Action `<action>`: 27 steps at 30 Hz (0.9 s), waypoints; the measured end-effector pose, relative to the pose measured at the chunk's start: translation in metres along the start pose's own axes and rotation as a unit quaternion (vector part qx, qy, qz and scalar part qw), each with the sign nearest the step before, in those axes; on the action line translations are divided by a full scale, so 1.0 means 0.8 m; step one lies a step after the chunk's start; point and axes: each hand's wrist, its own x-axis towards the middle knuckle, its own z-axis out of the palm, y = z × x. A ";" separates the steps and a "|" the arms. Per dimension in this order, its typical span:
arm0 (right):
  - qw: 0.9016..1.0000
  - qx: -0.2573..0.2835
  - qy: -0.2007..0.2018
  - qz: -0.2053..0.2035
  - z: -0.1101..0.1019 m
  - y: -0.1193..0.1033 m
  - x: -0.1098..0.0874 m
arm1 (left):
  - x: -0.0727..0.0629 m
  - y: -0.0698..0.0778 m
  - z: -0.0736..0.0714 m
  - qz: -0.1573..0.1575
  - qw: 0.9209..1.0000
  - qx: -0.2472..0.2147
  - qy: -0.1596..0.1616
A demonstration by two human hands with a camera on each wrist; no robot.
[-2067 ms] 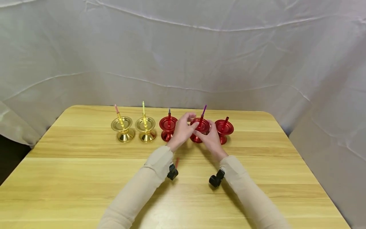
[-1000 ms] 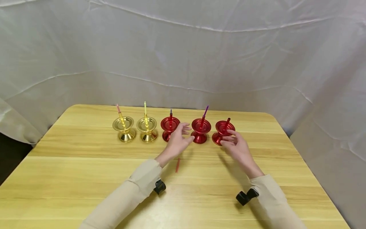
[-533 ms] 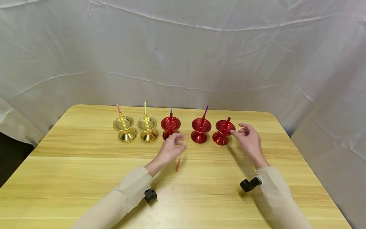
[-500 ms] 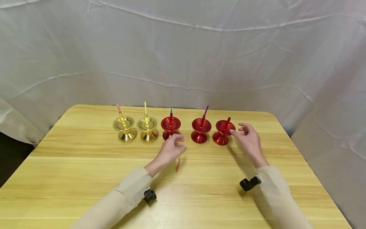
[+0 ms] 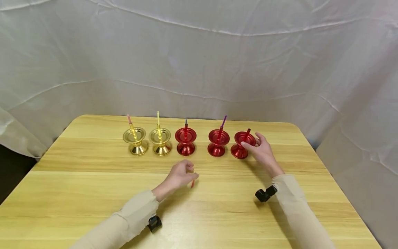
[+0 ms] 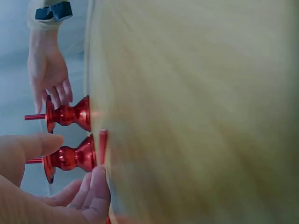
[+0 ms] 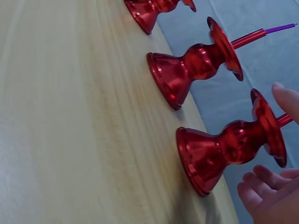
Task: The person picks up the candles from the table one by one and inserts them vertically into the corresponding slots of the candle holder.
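Note:
My left hand [image 5: 180, 175] hovers low over the table beside a thin red candle [image 6: 103, 145] that lies there. Its thumb and fingers are apart, with the fingertips close to the candle. My right hand [image 5: 263, 152] is at the rightmost red candle holder [image 7: 240, 142], thumb above the dish and fingers below it in the right wrist view, not closed round it. No candle stands in that holder's tube [image 5: 247, 134]. To its left, another red holder [image 5: 216, 149] bears a tilted purple candle [image 5: 224, 121].
Further left stand a red holder [image 5: 186, 148] with a short dark candle, a gold holder [image 5: 162, 149] with a yellow candle, and a gold holder [image 5: 138, 148] with a pink one. All are on a wooden table [image 5: 217, 221] before a pale cloth [image 5: 199, 62].
Both hands have left the holder with the purple candle. My left hand has come down and nearer to the red candle; my right hand has moved right to the rightmost holder.

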 end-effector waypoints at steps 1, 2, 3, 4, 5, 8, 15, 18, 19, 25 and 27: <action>1.000 0.003 0.002 0.001 0.001 0.001 0.000 | -0.001 -0.001 0.000 0.004 1.000 0.006 0.000; 1.000 0.005 0.003 0.002 0.002 0.003 0.001 | -0.001 -0.003 0.001 0.007 1.000 0.011 -0.001; 1.000 0.007 0.004 0.001 0.003 0.004 0.001 | -0.002 -0.004 0.001 0.011 1.000 0.016 0.000; 1.000 0.008 0.005 0.001 0.004 0.004 0.001 | -0.002 -0.005 0.001 0.016 1.000 0.021 0.000; 1.000 0.009 0.005 0.001 0.005 0.005 0.001 | -0.003 -0.005 0.001 0.019 1.000 0.024 0.000; 1.000 0.012 0.007 -0.005 0.008 0.007 0.002 | -0.003 -0.007 0.002 0.026 0.999 0.035 0.000; 1.000 0.001 0.021 -0.019 0.018 0.007 0.002 | -0.002 -0.010 0.002 0.056 0.995 0.081 -0.002; 0.999 0.005 0.030 -0.018 0.020 0.007 0.002 | 0.000 -0.008 0.004 0.058 0.994 0.097 0.006; 0.999 0.008 0.032 -0.019 0.020 0.007 0.002 | 0.001 -0.007 0.005 0.057 0.993 0.102 0.008; 0.999 0.010 0.033 -0.015 0.022 0.005 0.002 | 0.007 -0.005 0.008 0.064 0.989 0.129 0.018; 0.999 0.011 0.032 -0.014 0.023 0.004 0.001 | 0.008 -0.006 0.008 0.073 0.987 0.141 0.022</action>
